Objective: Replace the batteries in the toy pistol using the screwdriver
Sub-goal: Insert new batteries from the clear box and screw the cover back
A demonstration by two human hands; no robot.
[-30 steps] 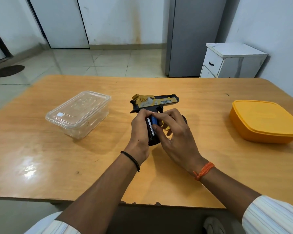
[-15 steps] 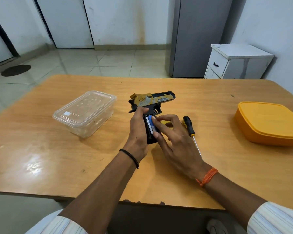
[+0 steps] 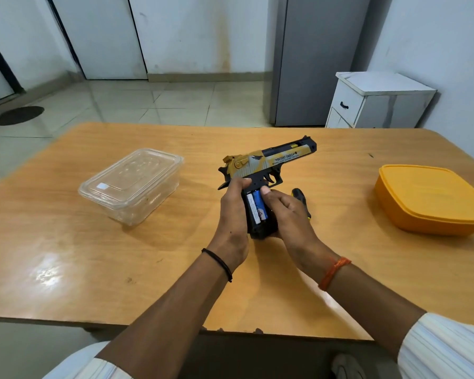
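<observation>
The gold and black toy pistol is held over the middle of the table, barrel pointing right and slightly raised. Its black grip is open toward me, showing two batteries, one white and one blue. My left hand grips the left side of the pistol grip. My right hand holds the right side, with a fingertip on the top end of the blue battery. The screwdriver lies on the table behind my right hand, only its black handle showing.
A clear plastic lidded box stands on the left of the wooden table. An orange lidded box sits at the right. Beyond the table are a grey fridge and a white drawer cabinet.
The pistol has been lifted and its barrel tilted up to the right. My right hand has closed in around the grip, covering most of the screwdriver.
</observation>
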